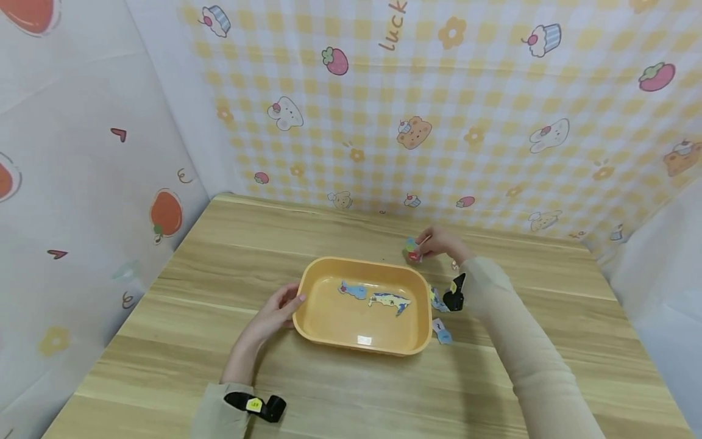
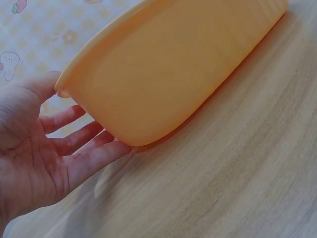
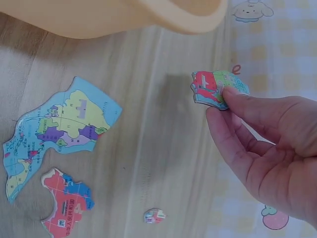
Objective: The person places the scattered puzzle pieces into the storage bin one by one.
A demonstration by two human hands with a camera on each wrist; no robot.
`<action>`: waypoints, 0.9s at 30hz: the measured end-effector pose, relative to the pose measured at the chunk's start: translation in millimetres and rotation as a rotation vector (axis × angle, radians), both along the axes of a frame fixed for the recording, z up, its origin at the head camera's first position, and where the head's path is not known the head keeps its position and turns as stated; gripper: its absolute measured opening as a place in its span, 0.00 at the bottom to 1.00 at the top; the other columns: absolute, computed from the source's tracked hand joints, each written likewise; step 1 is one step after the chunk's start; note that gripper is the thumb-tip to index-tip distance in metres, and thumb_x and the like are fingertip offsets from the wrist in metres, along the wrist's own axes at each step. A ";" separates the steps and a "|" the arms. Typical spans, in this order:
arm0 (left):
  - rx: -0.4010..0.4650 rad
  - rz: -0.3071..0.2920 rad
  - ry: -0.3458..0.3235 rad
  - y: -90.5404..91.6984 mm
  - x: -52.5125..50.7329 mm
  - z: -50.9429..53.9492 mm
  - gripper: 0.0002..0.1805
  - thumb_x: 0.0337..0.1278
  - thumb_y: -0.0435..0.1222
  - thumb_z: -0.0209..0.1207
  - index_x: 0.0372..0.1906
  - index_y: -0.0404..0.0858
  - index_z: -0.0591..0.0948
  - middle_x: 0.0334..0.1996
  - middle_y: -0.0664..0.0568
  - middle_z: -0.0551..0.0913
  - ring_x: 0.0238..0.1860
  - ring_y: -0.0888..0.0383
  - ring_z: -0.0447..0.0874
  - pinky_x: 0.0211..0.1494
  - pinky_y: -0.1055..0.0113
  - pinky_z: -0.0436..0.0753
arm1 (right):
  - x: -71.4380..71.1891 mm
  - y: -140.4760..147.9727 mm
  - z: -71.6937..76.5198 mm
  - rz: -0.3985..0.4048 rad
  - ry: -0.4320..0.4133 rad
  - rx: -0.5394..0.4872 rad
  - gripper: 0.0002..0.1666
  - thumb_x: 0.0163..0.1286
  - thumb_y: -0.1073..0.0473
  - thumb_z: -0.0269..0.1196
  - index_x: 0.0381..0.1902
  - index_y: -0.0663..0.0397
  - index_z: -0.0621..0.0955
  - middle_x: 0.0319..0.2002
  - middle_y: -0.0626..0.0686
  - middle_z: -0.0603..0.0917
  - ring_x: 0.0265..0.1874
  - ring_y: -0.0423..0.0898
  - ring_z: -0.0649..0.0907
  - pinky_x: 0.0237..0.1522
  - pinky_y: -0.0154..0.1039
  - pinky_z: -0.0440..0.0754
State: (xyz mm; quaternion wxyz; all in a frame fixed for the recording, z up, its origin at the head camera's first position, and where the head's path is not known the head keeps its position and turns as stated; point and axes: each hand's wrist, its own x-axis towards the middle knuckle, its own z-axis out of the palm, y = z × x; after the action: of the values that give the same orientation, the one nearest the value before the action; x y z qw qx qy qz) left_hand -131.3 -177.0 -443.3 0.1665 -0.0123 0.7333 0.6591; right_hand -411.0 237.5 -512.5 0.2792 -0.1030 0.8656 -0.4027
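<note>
A yellow plastic basin (image 1: 362, 352) stands on the wooden table. My left hand (image 1: 271, 314) grips its left end, thumb over the rim and fingers against the outer wall, as the left wrist view shows. Beyond the basin's far right corner, my right hand (image 1: 441, 242) pinches a map puzzle piece (image 3: 205, 89) between thumb and fingers. This piece is red, green and blue and is held above the table. Two pieces lie inside the basin: a blue one (image 1: 353, 290) and a cream one with blue patches (image 1: 390, 300).
Right of the basin, a large light-blue map piece (image 3: 74, 121), a red and blue piece (image 3: 64, 198) and a small rounded piece (image 3: 154, 215) lie on the wooden table (image 1: 164, 341). A yellow checked cloth (image 1: 373, 152) hangs behind the table.
</note>
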 end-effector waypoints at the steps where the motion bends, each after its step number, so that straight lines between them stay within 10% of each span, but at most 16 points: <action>1: 0.000 -0.002 0.000 0.0 -0.1 0.0 0.30 0.64 0.43 0.50 0.65 0.32 0.59 0.62 0.34 0.63 0.48 0.52 0.76 0.43 0.62 0.83 | 1.4 0.4 2.2 -0.003 -0.001 -0.009 0.25 0.50 0.56 0.71 0.43 0.64 0.79 0.34 0.60 0.84 0.28 0.48 0.84 0.30 0.41 0.85; 3: 0.002 -0.004 0.001 0.3 0.0 0.2 0.30 0.64 0.43 0.50 0.65 0.32 0.58 0.62 0.34 0.63 0.48 0.52 0.76 0.43 0.62 0.83 | 7.1 -1.6 9.4 -0.001 0.016 -0.039 0.24 0.49 0.56 0.72 0.41 0.65 0.79 0.31 0.60 0.84 0.25 0.48 0.84 0.27 0.40 0.84; 10: -0.014 0.009 -0.007 0.4 -0.1 0.0 0.29 0.64 0.43 0.50 0.65 0.33 0.60 0.60 0.35 0.65 0.45 0.54 0.77 0.41 0.65 0.83 | 103.7 -57.5 131.5 -0.083 0.023 0.064 0.19 0.58 0.67 0.63 0.44 0.76 0.74 0.37 0.65 0.81 0.29 0.49 0.85 0.39 0.41 0.85; 13: -0.027 0.019 -0.008 0.8 -0.4 0.4 0.29 0.64 0.43 0.50 0.65 0.33 0.60 0.60 0.35 0.65 0.45 0.55 0.76 0.41 0.66 0.83 | 125.2 -70.3 159.3 -0.081 0.018 0.079 0.17 0.61 0.71 0.59 0.45 0.79 0.72 0.35 0.65 0.80 0.28 0.46 0.84 0.40 0.41 0.84; 27: -0.044 0.024 -0.005 1.9 0.0 1.7 0.29 0.64 0.44 0.50 0.65 0.33 0.60 0.60 0.35 0.65 0.46 0.54 0.76 0.40 0.67 0.82 | 123.9 -61.9 155.4 -0.052 0.023 0.109 0.17 0.62 0.69 0.59 0.46 0.76 0.72 0.36 0.61 0.78 0.25 0.39 0.81 0.38 0.37 0.85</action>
State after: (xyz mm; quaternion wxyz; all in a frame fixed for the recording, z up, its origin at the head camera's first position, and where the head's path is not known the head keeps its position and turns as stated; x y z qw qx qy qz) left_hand -131.3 -175.0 -441.6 0.1599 -0.0263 0.7471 0.6446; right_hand -287.1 175.6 -357.1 0.2637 -0.0700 0.8918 -0.3610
